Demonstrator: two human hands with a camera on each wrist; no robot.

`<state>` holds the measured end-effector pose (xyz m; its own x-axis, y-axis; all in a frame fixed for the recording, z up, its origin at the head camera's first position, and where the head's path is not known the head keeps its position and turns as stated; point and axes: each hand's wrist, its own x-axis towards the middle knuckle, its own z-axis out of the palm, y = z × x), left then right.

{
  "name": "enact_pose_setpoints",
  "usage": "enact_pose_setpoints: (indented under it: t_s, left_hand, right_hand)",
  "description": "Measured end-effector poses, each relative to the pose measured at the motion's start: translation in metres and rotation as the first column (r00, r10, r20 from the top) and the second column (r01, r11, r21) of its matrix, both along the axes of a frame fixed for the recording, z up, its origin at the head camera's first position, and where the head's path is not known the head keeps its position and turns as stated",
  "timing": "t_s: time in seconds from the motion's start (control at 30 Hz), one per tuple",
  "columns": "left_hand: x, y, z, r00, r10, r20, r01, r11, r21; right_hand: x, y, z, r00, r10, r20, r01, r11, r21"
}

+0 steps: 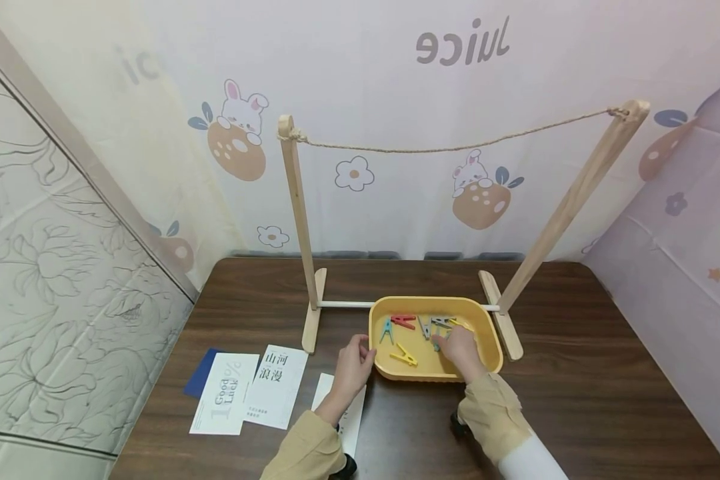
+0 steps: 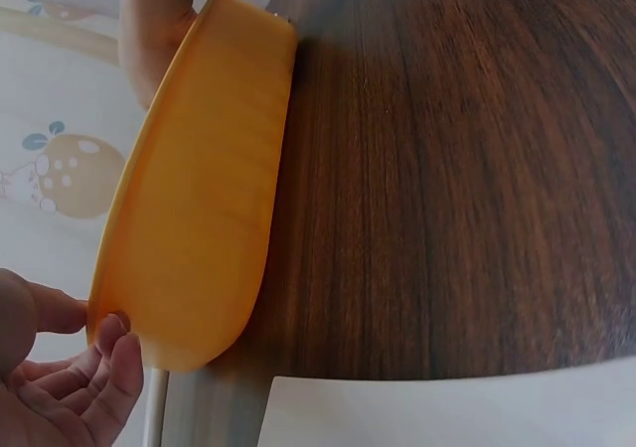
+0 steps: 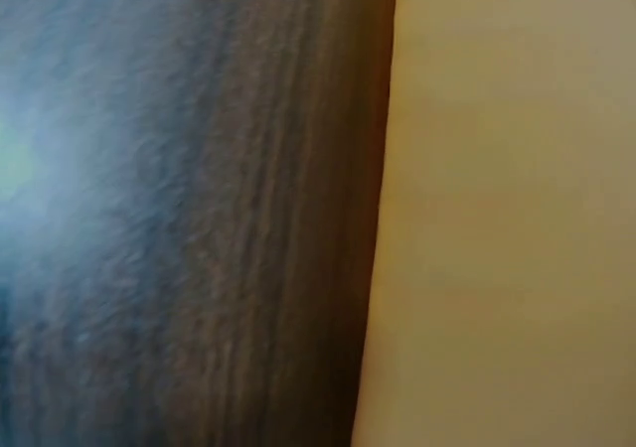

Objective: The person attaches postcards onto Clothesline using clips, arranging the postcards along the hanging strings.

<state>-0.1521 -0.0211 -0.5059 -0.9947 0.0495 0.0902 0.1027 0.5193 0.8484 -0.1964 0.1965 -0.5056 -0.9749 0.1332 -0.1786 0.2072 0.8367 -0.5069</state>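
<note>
In the head view my left hand (image 1: 353,367) is at the left edge of a yellow plastic basin (image 1: 435,301). The left wrist view shows that hand (image 2: 75,368) pinching the basin's rim between thumb and fingers. My right hand (image 1: 461,350) reaches down inside the basin, fingertips at a teal clothespin (image 1: 437,339); whether they grip it I cannot tell. Around it lie grey clothespins (image 1: 425,327), a red one (image 1: 403,321), a yellow one (image 1: 404,355) and another teal one (image 1: 387,330). Only the basin wall (image 3: 507,209) and table fill the right wrist view.
Behind the basin stands a wooden frame with two posts (image 1: 300,213) and a slack twine (image 1: 420,150) strung between them. White printed cards (image 1: 225,393) and a blue card (image 1: 201,375) lie at left on the brown table (image 1: 600,400). Another card (image 1: 353,420) lies beneath my left forearm.
</note>
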Motion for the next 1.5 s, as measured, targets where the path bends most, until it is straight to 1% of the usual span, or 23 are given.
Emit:
enact_pose_setpoints:
  t_s: [0.07, 0.27, 0.4, 0.57, 0.8, 0.97, 1.07, 1.17, 1.27, 1.5]
  left_hand:
    - [0.000, 0.001, -0.001, 1.000, 0.001, -0.005, -0.001, 1.000, 0.012]
    - [-0.001, 0.002, -0.002, 1.000, -0.002, 0.030, 0.000, 0.998, 0.064]
    - [-0.001, 0.002, -0.002, 0.999, -0.002, 0.038, -0.001, 0.997, 0.079]
    - [-0.001, 0.002, -0.004, 0.999, 0.005, 0.043, -0.008, 0.997, 0.083]
    - [0.000, 0.002, -0.005, 0.999, 0.001, 0.039, -0.005, 0.995, 0.099]
    - [0.000, 0.002, -0.003, 0.999, -0.004, 0.034, 0.000, 0.994, 0.111]
    - [0.000, 0.002, -0.002, 0.999, -0.004, 0.043, -0.001, 0.993, 0.116]
    - [0.000, 0.002, -0.001, 0.999, -0.002, 0.052, -0.004, 0.993, 0.116]
    - [0.000, 0.003, -0.001, 0.998, -0.002, 0.058, -0.005, 0.993, 0.115]
    - [0.000, 0.003, -0.002, 0.999, -0.004, 0.049, -0.001, 0.994, 0.111]
  right_hand:
    - [-0.002, -0.001, 0.000, 1.000, 0.005, 0.019, -0.005, 1.000, 0.006]
    - [-0.010, -0.002, 0.000, 0.999, 0.028, 0.039, -0.030, 0.998, 0.059]
    - [-0.013, -0.002, 0.001, 0.997, 0.034, 0.070, -0.038, 0.998, 0.052]
    - [-0.015, -0.004, 0.001, 0.995, 0.024, 0.101, -0.028, 0.999, 0.040]
    - [-0.016, -0.004, 0.003, 0.990, 0.001, 0.140, -0.012, 0.997, 0.076]
    - [-0.016, -0.002, 0.005, 0.992, 0.044, 0.115, -0.055, 0.994, 0.093]
    - [-0.016, -0.001, 0.006, 0.993, 0.078, 0.089, -0.087, 0.991, 0.101]
    - [-0.016, 0.000, 0.006, 0.992, 0.098, 0.082, -0.107, 0.989, 0.107]
    - [-0.015, -0.001, 0.007, 0.991, 0.101, 0.092, -0.110, 0.989, 0.103]
    - [-0.016, -0.003, 0.008, 0.995, 0.052, 0.086, -0.059, 0.995, 0.081]
